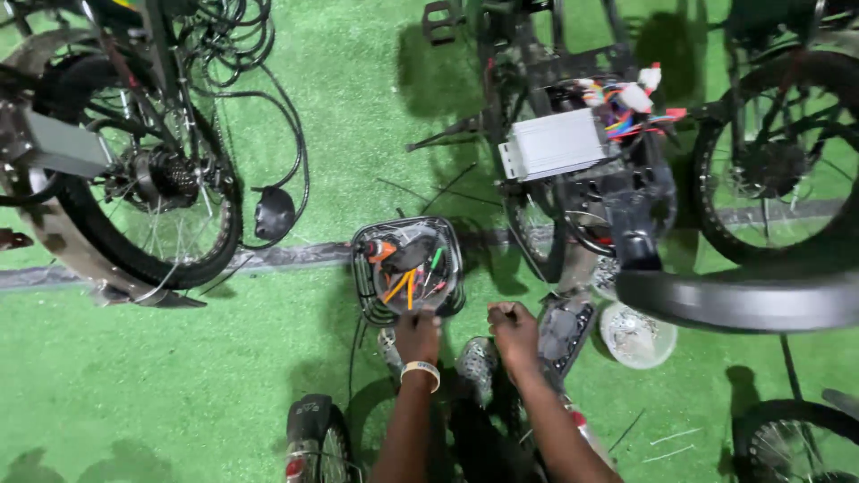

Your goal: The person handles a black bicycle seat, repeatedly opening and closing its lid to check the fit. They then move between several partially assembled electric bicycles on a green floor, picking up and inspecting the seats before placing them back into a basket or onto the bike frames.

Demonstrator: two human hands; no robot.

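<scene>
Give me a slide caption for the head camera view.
Left hand touches a wire basket of tools; right hand closed beside it.

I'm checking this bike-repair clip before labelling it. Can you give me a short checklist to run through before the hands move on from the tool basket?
1. Left hand at the near rim of the wire basket: ok.
2. Right hand free of the basket: ok; closed like a fist, contents cannot tell.
3. Orange-handled pliers within reach in the basket: ok.
4. Basket upright on the green turf: ok.
5. Loose coloured wires above the silver controller box left unplugged: not ok.
</scene>
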